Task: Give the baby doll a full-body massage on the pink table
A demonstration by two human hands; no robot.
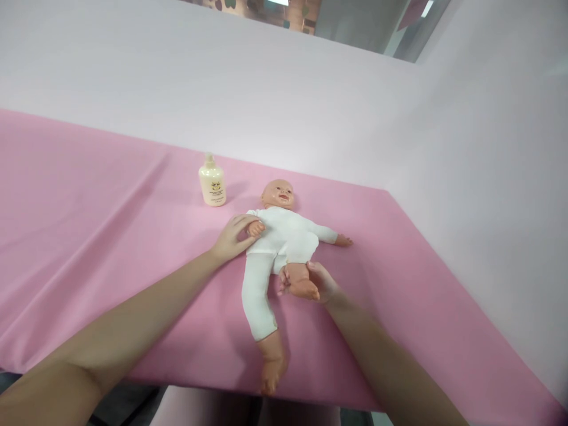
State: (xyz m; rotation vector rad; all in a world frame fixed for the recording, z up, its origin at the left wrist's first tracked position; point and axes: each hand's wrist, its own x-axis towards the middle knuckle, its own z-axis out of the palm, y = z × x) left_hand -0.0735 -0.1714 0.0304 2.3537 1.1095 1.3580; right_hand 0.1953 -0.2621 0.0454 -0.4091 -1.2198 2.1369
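A baby doll (pixel 288 228) with a white cloth body lies on its back on the pink-covered table, its head at the far end. My left hand (pixel 233 239) is closed round the doll's arm at its side, with the doll's small fist (pixel 256 229) showing between my thumb and fingers. Below the raised, bent leg, my right hand (pixel 323 283) grips the ankle, and the doll's foot (pixel 304 290) sticks out of my grasp. The other leg (pixel 260 296) stretches toward the near edge. Its free arm (pixel 326 232) points out to the right.
A cream-coloured pump bottle (pixel 212 182) stands upright left of the doll's head. The pink cover (pixel 110 236) has folds on the left. White walls (pixel 266 100) rise behind and to the right, with a window (pixel 355 23) at the top.
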